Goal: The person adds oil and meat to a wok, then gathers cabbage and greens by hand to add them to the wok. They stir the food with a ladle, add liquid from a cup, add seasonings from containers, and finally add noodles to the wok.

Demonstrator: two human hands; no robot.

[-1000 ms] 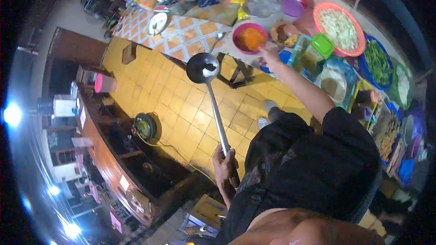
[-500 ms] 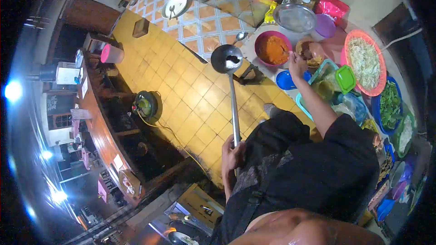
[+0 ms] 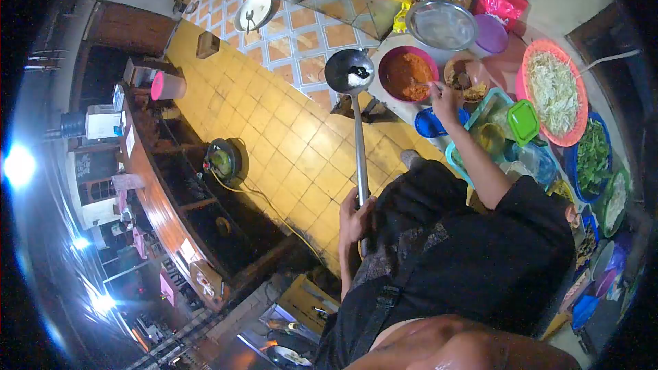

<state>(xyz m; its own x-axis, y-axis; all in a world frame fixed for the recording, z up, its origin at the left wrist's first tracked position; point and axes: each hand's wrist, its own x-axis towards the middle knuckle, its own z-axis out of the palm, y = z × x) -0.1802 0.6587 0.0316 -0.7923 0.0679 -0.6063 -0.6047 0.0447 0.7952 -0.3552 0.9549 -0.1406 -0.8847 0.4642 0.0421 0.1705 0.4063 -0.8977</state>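
My left hand (image 3: 355, 218) is closed around the handle of a long metal ladle (image 3: 360, 144). White and dark ingredients sit in the ladle's bowl, which is beside the pink bowl (image 3: 388, 57). Orange-red paste (image 3: 413, 72) lies in that bowl, heaped toward its right side. My right hand (image 3: 447, 104) is closed at the bowl's right edge on what looks like a spoon (image 3: 426, 85), its tip in the paste. Close to this hand are a brown bowl (image 3: 455, 67) of dark and yellowish contents and a blue lid (image 3: 430, 123).
Shredded cabbage fills an orange basket (image 3: 526, 85), with leafy greens (image 3: 591, 154) beyond it. A metal basin (image 3: 442, 24) and a green-lidded container (image 3: 523, 122) stand nearby. A pan (image 3: 286, 355) is by a flame at the bottom. A gas cylinder (image 3: 221, 162) stands on the floor.
The ladle's bowl has moved up and slightly right, closer to the pink bowl. My right hand has shifted slightly, and the paste now lies more to the right, with smoother red sauce showing at left.
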